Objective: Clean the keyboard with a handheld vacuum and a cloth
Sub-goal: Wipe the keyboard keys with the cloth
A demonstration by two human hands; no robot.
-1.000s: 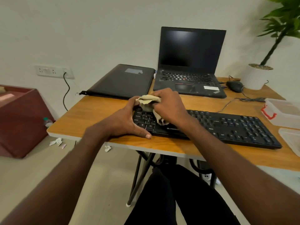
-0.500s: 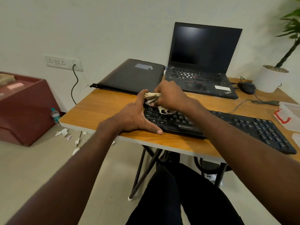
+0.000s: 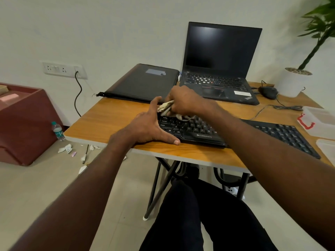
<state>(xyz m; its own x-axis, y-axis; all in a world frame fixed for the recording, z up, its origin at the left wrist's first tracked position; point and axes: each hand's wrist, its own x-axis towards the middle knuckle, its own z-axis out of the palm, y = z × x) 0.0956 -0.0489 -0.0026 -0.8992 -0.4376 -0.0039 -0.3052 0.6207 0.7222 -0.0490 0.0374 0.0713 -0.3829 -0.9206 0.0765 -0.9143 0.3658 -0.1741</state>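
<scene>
The left hand (image 3: 150, 126) lies spread flat on the surface (image 3: 108, 120), pressed against the left end of the black keyboard (image 3: 195, 131). Just to its right, the right hand (image 3: 183, 101) squeezes a bunched cloth (image 3: 165, 107) on the top-left keys. A second ago, the cloth sat lower on the keys.

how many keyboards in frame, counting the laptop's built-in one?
2. The external black keyboard lies along the table's near edge, under both hands. The laptop keyboard belongs to the open laptop at the back. The closed black case beside it may hide another.
</scene>
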